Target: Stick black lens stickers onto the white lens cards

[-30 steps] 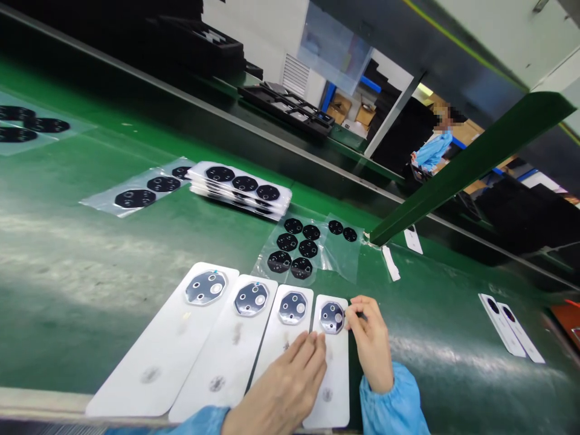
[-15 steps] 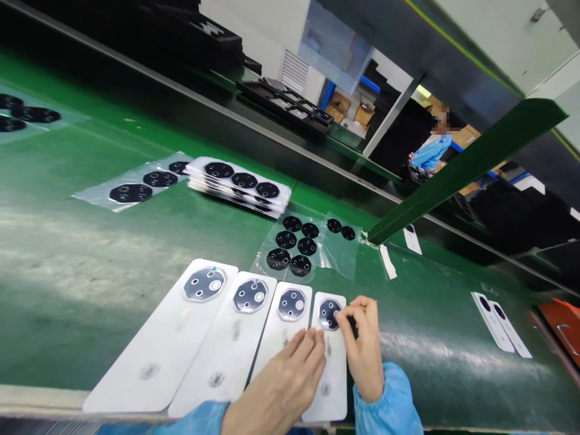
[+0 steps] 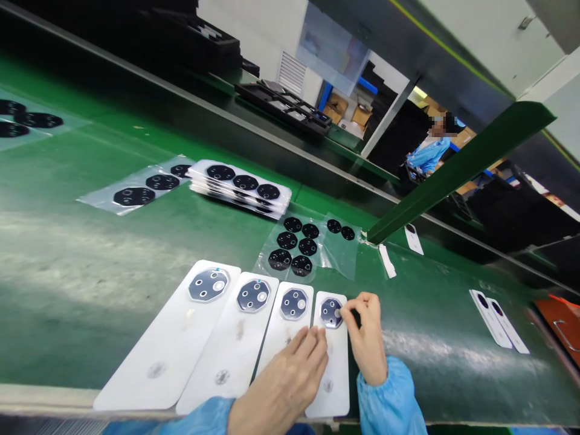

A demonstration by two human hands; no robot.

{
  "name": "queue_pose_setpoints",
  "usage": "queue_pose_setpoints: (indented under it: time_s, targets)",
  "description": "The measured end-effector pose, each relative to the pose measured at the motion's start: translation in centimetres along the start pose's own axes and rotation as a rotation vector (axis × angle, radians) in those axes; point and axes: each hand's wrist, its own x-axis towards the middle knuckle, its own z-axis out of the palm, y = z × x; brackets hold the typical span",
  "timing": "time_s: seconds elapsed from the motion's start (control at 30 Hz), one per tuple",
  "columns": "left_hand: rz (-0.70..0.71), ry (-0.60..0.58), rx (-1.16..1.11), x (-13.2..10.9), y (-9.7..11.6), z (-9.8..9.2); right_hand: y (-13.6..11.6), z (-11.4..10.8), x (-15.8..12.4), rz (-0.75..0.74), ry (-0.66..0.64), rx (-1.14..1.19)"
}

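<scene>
Right grip (image 3: 367, 341), clenched, presses the glossy octagonal lens (image 3: 330, 312); left grip (image 3: 287, 383), released, flattens smooth white cover (image 3: 338, 371).

The green belt (image 3: 81, 266) bears four white back covers (image 3: 172, 344), a stacked pile (image 3: 240, 188), and seemingly plastic sheets of black discs (image 3: 294, 251).

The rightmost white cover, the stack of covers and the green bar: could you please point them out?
rightmost white cover (image 3: 336, 374), head view, bare middle.
stack of covers (image 3: 233, 177), head view, top face.
green bar (image 3: 462, 164), head view, mid-length.
</scene>
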Motion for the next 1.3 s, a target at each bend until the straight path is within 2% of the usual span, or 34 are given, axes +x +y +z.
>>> queue_pose_setpoints:
  time_s: [0.1,0.23,0.4,0.53,0.7,0.83,0.97,1.1,1.3]
  targets:
    - [0.006,-0.023,0.001,0.1,-0.1,-0.1,-0.5,0.3,0.5,-0.027,0.058,-0.032]
    - [0.016,-0.045,-0.001,0.2,-0.2,-0.4,-1.0,1.1,1.0,-0.109,-0.045,-0.12]
    - [0.022,-0.045,0.008,0.4,-0.2,-0.6,-1.0,1.0,1.2,-0.033,0.039,-0.107]
    - [0.03,-0.067,-0.006,0.4,-0.1,-0.4,-1.5,1.1,1.2,-0.091,-0.054,-0.134]
    - [0.019,-0.089,-0.022,0.4,-0.1,-0.4,-1.6,1.2,1.4,-0.084,0.025,-0.149]
    - [0.029,-0.083,-0.01,0.5,-0.2,-0.7,-1.7,1.1,1.4,-0.127,-0.024,-0.175]
    - [0.018,-0.066,-0.007,0.5,-0.2,-0.7,-1.8,1.0,1.3,-0.108,0.021,-0.198]
    - [0.018,-0.081,-0.012,0.5,-0.1,-0.6,-1.7,1.1,1.3,-0.147,-0.053,-0.201]
    - [0.02,-0.079,-0.012,0.5,-0.1,-0.7,-1.8,1.0,1.1,-0.133,-0.037,-0.197]
